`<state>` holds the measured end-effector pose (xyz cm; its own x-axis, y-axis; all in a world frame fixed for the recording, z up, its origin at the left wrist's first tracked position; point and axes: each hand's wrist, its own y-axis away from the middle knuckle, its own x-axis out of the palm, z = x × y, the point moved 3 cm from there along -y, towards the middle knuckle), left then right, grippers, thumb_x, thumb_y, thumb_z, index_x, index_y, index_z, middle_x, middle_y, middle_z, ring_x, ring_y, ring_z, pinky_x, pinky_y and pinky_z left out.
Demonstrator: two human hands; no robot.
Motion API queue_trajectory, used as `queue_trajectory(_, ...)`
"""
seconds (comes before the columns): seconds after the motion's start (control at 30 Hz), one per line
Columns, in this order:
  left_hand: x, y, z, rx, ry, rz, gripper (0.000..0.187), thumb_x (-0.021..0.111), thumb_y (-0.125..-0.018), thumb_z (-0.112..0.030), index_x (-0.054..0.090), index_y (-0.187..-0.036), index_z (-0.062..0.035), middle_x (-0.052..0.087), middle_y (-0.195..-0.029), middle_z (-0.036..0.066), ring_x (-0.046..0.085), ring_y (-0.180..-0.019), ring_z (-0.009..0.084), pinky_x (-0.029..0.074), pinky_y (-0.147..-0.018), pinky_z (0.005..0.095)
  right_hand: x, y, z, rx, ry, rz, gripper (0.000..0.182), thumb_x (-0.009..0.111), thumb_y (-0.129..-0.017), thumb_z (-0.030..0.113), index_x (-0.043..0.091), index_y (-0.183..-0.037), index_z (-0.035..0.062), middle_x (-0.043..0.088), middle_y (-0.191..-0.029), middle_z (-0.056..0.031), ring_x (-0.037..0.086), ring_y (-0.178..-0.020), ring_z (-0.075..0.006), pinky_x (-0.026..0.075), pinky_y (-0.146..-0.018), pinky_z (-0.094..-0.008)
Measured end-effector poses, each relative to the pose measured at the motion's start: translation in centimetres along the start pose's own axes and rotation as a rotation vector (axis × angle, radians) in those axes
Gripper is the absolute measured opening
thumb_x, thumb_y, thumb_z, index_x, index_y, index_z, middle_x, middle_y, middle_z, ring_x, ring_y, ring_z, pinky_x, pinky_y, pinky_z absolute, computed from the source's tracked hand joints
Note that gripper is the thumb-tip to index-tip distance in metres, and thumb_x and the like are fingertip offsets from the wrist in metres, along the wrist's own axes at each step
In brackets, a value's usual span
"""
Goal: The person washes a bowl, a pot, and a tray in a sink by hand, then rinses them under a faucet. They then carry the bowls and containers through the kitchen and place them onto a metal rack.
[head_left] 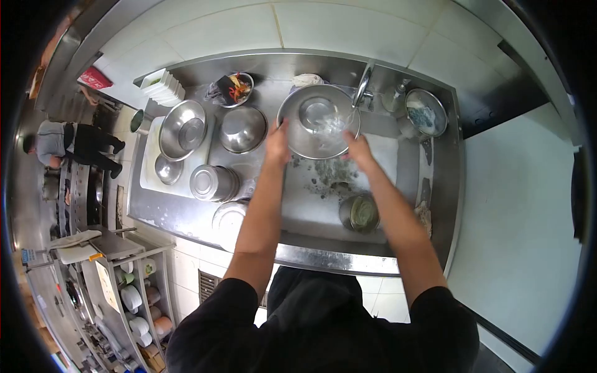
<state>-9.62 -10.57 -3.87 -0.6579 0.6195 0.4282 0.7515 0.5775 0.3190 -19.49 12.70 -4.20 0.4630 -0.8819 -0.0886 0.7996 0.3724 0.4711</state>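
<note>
A large stainless steel mixing bowl [298, 138] is held over the sink [388, 161], beneath the tap [362, 87]. Water splashes inside it at the right. My left hand [278, 146] grips the bowl's left rim, fingers closed. On the opposite side, my right hand [359, 151] is closed on the lower right rim and slightly blurred. Below the bowl, dark food bits [329, 175] lie in the sink. A round metal container [359, 213] with greenish contents stands near my right forearm.
On the left drainboard are steel bowls [243, 129], a colander-like bowl [183, 130], a lidded pot [213, 183] and stacked white containers [163, 87]. A bowl of scraps [239, 89] sits behind. At right is a metal bowl [426, 112]. Another person [78, 142] stands far left, beyond a dish shelf [134, 298].
</note>
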Motion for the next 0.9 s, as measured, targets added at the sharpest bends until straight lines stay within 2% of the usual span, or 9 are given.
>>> queue_trajectory(0.13, 2.1, 4.2, 5.7, -0.16, 0.628, -0.092, 0.04, 0.052, -0.104, -0.025, 0.051, -0.138, -0.0042, 0.059, -0.134, 0.011, 0.055, -0.127, 0.0287, 0.043, -0.109, 0.0498, 3.4, 2.2, -2.6, 0.049, -0.406, -0.012, 0.046, 0.063, -0.096, 0.03, 0.055, -0.127, -0.0027, 0.063, -0.12, -0.0172, 0.067, -0.09, -0.0235, 0.056, -0.054, -0.0328)
queue_trajectory(0.27, 1.9, 4.4, 10.4, -0.309, 0.697, -0.022, 0.036, 0.05, -0.105, -0.024, 0.052, -0.136, -0.0062, 0.059, -0.136, 0.011, 0.055, -0.126, 0.0305, 0.046, -0.107, 0.0501, 1.8, 3.9, -1.3, -0.052, -0.038, -0.027, 0.043, 0.06, -0.097, 0.02, 0.053, -0.133, -0.0027, 0.064, -0.12, -0.0139, 0.066, -0.085, -0.0213, 0.055, -0.055, -0.0322)
queue_trajectory(0.4, 0.5, 5.2, 7.0, -0.501, -0.08, -0.154, 0.027, 0.063, -0.096, -0.013, 0.061, -0.123, -0.0071, 0.065, -0.121, 0.008, 0.063, -0.109, 0.0259, 0.051, -0.098, 0.0406, -0.7, 6.2, 1.2, -0.464, 0.274, -0.223, 0.048, 0.058, -0.096, 0.011, 0.05, -0.142, 0.0029, 0.065, -0.125, -0.0141, 0.065, -0.104, -0.0239, 0.055, -0.081, -0.0364)
queue_trajectory(0.53, -5.0, 4.0, -1.2, 0.222, -0.589, 0.034, 0.037, 0.071, -0.089, -0.013, 0.062, -0.125, -0.0071, 0.066, -0.121, 0.011, 0.063, -0.112, 0.0288, 0.05, -0.099, 0.0366, -1.7, 9.7, 3.1, -1.026, 0.673, -0.45, 0.051, 0.056, -0.094, 0.006, 0.049, -0.144, 0.0047, 0.066, -0.123, -0.0171, 0.065, -0.111, -0.033, 0.049, -0.095, -0.0374)
queue_trajectory(0.6, -7.5, 5.3, -8.7, 0.662, -1.215, -0.143, 0.053, 0.073, -0.084, -0.011, 0.056, -0.134, -0.0049, 0.064, -0.127, 0.017, 0.06, -0.119, 0.0361, 0.046, -0.105, 0.0425, -0.8, 10.9, 3.4, -0.965, 0.664, -0.412, 0.05, 0.055, -0.095, 0.005, 0.047, -0.145, 0.0037, 0.064, -0.128, -0.0179, 0.062, -0.117, -0.0322, 0.047, -0.098, -0.0363)
queue_trajectory(0.67, -10.2, 5.5, -14.5, 0.848, -1.484, -0.351, 0.066, 0.075, -0.081, -0.013, 0.05, -0.141, -0.0063, 0.059, -0.134, 0.02, 0.054, -0.126, 0.04, 0.04, -0.111, 0.0469, 0.4, 10.9, 3.4, -0.867, 0.473, -0.359, 0.05, 0.054, -0.097, 0.005, 0.045, -0.146, 0.0024, 0.061, -0.133, -0.0187, 0.06, -0.121, -0.031, 0.045, -0.102, -0.0361)
queue_trajectory(0.73, -14.4, 3.3, -17.2, 0.746, -1.857, -0.492, 0.071, 0.075, -0.083, -0.024, 0.045, -0.145, -0.0069, 0.056, -0.14, 0.019, 0.052, -0.13, 0.0386, 0.038, -0.112, 0.0473, 3.1, 10.3, 2.0, -0.725, 0.094, -0.264, 0.048, 0.053, -0.099, 0.007, 0.043, -0.146, 0.0008, 0.057, -0.137, -0.0195, 0.057, -0.124, -0.0291, 0.043, -0.105, -0.0368)
queue_trajectory(0.8, -17.9, 1.0, -18.6, 0.329, -2.0, -0.383, 0.065, 0.072, -0.085, -0.028, 0.049, -0.143, -0.0086, 0.055, -0.143, 0.016, 0.049, -0.134, 0.034, 0.04, -0.112, 0.0444, 6.1, 9.2, 1.1, -0.501, -0.161, -0.239, 0.048, 0.052, -0.101, 0.011, 0.039, -0.146, -0.002, 0.054, -0.137, -0.0201, 0.053, -0.126, -0.0282, 0.037, -0.11, -0.0353)
queue_trajectory(0.9, -23.1, -1.9, -19.3, -0.069, -2.017, -0.189, 0.052, 0.068, -0.089, -0.033, 0.058, -0.136, -0.0122, 0.059, -0.137, 0.014, 0.055, -0.128, 0.0324, 0.045, -0.106, 0.0442, 10.6, 7.4, 1.0, -0.209, -0.25, 0.042, 0.054, 0.052, -0.096, 0.011, 0.035, -0.145, -0.0017, 0.054, -0.133, -0.0213, 0.061, -0.115, -0.03, 0.056, -0.091, -0.0389)
